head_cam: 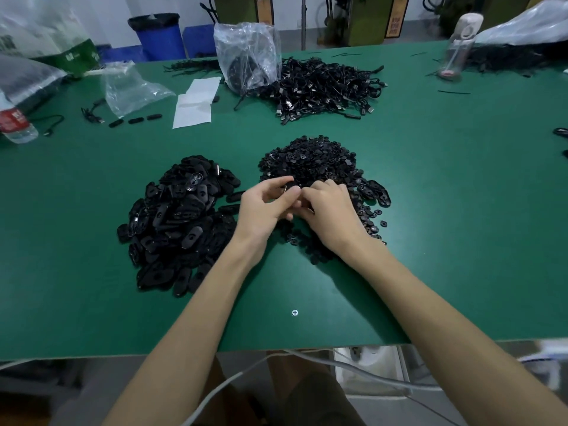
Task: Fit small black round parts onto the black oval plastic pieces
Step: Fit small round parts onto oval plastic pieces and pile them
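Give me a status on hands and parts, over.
Left hand pinches small black part; right hand meets it, grip hidden. Oval pile left, untouched. Nothing blocking.

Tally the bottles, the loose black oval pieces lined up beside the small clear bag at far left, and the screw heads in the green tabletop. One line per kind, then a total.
Clear plastic bottles: 2
Loose black oval plastic pieces in the row: 3
Silver cross-head screw: 1
Total: 6
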`<action>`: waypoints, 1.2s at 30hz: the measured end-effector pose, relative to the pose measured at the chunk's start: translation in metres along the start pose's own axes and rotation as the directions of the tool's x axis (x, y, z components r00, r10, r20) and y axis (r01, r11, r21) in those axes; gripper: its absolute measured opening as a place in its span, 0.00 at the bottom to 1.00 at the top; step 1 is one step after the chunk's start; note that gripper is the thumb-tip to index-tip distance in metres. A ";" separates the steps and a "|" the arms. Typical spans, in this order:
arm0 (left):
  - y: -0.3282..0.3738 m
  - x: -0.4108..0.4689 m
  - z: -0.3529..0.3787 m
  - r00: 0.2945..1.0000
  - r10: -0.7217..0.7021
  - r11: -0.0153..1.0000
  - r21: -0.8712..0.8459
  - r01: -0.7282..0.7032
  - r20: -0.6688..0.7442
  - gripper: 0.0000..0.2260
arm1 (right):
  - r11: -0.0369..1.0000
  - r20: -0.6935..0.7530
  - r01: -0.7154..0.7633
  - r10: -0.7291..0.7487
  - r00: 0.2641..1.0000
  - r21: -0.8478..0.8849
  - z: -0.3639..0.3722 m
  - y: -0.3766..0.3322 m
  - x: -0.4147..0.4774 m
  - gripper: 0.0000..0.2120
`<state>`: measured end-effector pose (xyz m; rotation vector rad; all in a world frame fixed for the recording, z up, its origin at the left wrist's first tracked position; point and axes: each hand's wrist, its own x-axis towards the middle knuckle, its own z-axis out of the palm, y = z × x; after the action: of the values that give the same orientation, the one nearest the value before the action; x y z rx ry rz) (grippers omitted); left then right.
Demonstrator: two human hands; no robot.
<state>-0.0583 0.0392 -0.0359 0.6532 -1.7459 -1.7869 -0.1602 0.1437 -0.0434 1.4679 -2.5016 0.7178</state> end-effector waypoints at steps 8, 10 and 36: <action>-0.008 -0.008 0.000 0.998 0.052 0.998 -0.016 -0.052 -0.027 0.11 | 0.924 -0.153 -0.066 0.132 0.979 0.376 -0.006 0.001 -0.004 0.02; -0.008 -0.009 0.002 0.999 0.051 0.999 -0.010 -0.052 -0.011 0.13 | 0.826 -0.152 -0.115 0.235 0.960 0.552 -0.009 0.001 -0.005 0.02; -0.001 -0.013 0.003 0.994 0.043 0.992 -0.119 -0.030 0.102 0.13 | 0.375 -0.002 -0.145 0.365 0.931 0.915 -0.020 0.004 -0.005 0.10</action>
<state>-0.0509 0.0498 -0.0376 0.4842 -1.6926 -1.9127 -0.1635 0.1585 -0.0295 1.0118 -2.1836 2.4659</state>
